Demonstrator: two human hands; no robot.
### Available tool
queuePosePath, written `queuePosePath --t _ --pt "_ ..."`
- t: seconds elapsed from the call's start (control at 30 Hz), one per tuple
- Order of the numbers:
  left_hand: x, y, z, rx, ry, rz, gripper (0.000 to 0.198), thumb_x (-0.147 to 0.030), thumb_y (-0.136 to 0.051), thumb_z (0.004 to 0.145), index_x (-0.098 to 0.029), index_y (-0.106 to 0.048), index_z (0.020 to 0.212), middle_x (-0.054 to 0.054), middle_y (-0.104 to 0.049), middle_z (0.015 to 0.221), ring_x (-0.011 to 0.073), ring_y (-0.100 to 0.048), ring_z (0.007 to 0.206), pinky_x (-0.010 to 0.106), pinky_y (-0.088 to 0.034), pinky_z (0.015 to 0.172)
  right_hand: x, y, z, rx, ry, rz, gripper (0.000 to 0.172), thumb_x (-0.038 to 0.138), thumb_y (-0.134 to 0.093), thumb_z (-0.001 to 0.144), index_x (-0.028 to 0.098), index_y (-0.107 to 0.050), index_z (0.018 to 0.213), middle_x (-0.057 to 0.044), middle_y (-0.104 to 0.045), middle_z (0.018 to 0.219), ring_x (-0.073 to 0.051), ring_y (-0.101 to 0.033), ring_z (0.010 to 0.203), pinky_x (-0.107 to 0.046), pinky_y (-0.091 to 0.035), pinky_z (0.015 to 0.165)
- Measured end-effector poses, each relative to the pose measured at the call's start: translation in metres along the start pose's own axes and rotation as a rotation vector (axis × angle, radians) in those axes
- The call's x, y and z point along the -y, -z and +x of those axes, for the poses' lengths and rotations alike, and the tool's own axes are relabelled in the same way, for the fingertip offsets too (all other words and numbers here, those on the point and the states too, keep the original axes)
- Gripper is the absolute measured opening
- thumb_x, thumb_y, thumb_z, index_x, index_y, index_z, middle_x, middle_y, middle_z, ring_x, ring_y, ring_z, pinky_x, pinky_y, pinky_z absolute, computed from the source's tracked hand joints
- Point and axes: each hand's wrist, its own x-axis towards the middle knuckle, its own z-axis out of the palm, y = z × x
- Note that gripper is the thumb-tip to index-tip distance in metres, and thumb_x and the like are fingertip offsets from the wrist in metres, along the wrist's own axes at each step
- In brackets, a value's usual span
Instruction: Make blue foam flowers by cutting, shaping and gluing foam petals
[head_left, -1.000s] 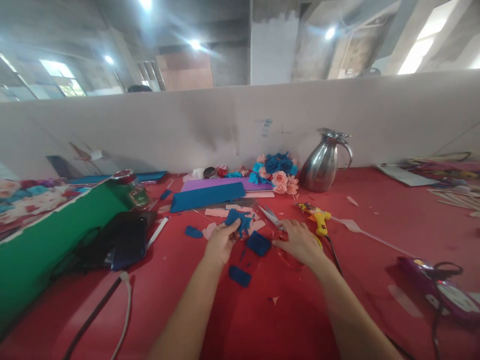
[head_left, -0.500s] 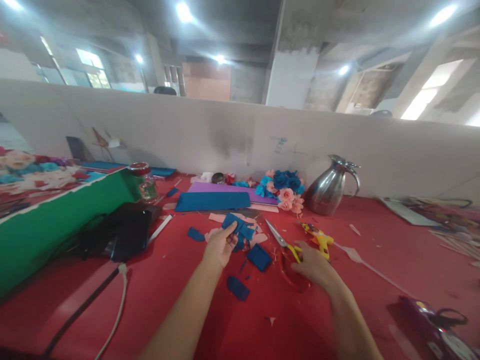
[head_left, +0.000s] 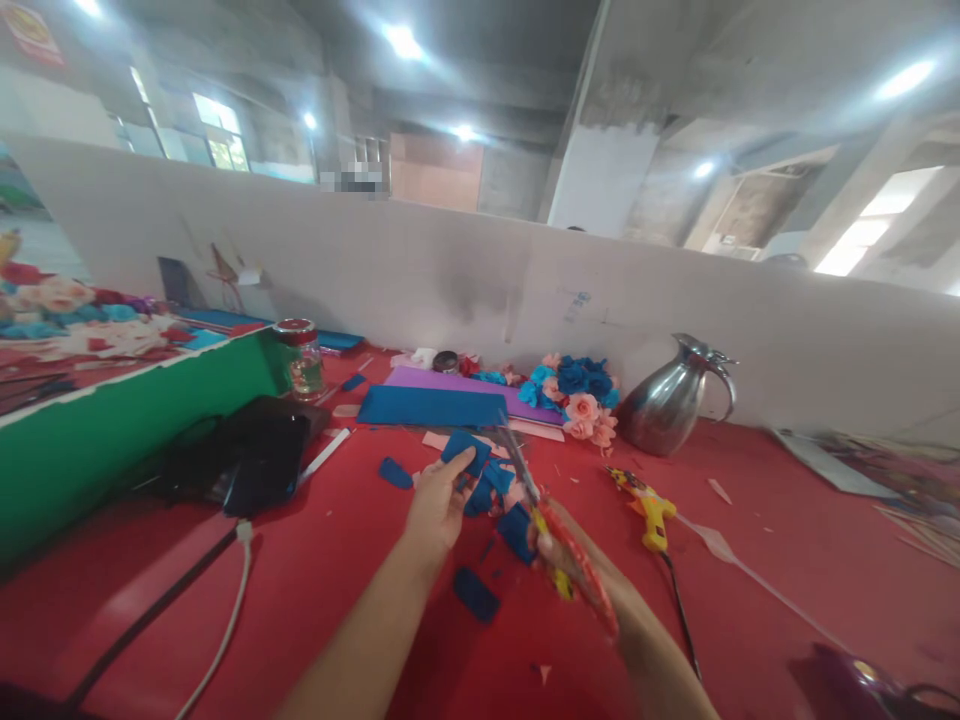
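Between thumb and fingers, my left hand (head_left: 442, 500) pinches a piece of dark blue paper (head_left: 466, 450) above a small heap of scraps. A pair of scissors (head_left: 519, 460) with yellow and red handles is in my right hand (head_left: 559, 545), its blades pointing up and away from me, slightly blurred. Under and beside the hands lie blue paper pieces (head_left: 477, 594) and pink scraps (head_left: 514, 494). Beyond them rests a long folded blue paper strip (head_left: 431, 406) on a purple sheet (head_left: 536, 402).
A yellow glue gun (head_left: 651, 510) lies to the right, its cord running toward me. Behind stand a metal jug (head_left: 667, 400) and a bunch of paper flowers (head_left: 581, 392). To the left are a phone (head_left: 268, 465), a lidded jar (head_left: 301, 365) and a green divider (head_left: 150, 425).
My right hand has picked the scissors up from the table and moved left with them toward the blue paper. My left hand keeps its pinch. The view has shifted slightly.
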Motion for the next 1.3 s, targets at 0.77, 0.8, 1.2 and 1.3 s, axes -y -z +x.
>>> queuePosePath --t 0.77,0.8,1.2,1.3 --pt "0.001 -0.012 -0.020 0.109 -0.055 0.006 0.017 -0.015 -0.079 0.060 -0.009 -0.070 0.074 0.007 -0.073 0.072 0.0154 -0.069 0.065 0.026 -0.055 0.069 0.008 -0.030 -0.004 0.055 -0.164 0.283 0.059 0.068 -0.061 0.072 0.023 -0.059 0.110 0.003 -0.047 0.066 -0.006 -0.035 0.046 -0.020 -0.032 0.040" --pt "0.002 -0.011 -0.019 0.113 -0.058 0.008 0.017 -0.015 -0.078 0.060 -0.009 -0.070 0.074 0.007 -0.074 0.072 0.0152 -0.068 0.065 0.026 -0.055 0.069 0.007 -0.031 -0.004 0.047 -0.182 0.286 0.061 0.070 -0.061 0.071 0.022 -0.059 0.109 0.004 -0.046 0.065 -0.005 -0.034 0.044 -0.019 -0.030 0.039" --pt "-0.003 -0.011 -0.016 0.107 -0.031 0.029 0.012 -0.010 -0.075 0.058 -0.008 -0.070 0.069 0.008 -0.073 0.069 0.0154 -0.066 0.058 0.025 -0.056 0.056 0.001 -0.028 0.006 0.167 -0.426 0.400 0.070 0.075 -0.065 0.059 0.022 -0.054 0.104 0.009 -0.044 0.050 -0.005 -0.034 0.030 -0.018 -0.030 0.033" --pt "-0.005 -0.012 -0.017 0.100 -0.008 0.041 0.008 -0.009 -0.072 0.060 -0.008 -0.070 0.067 0.008 -0.073 0.067 0.0156 -0.066 0.057 0.026 -0.056 0.056 0.007 -0.026 0.005 0.170 -0.426 0.404 0.067 0.072 -0.067 0.059 0.022 -0.055 0.102 0.008 -0.047 0.051 -0.006 -0.038 0.030 -0.019 -0.031 0.032"
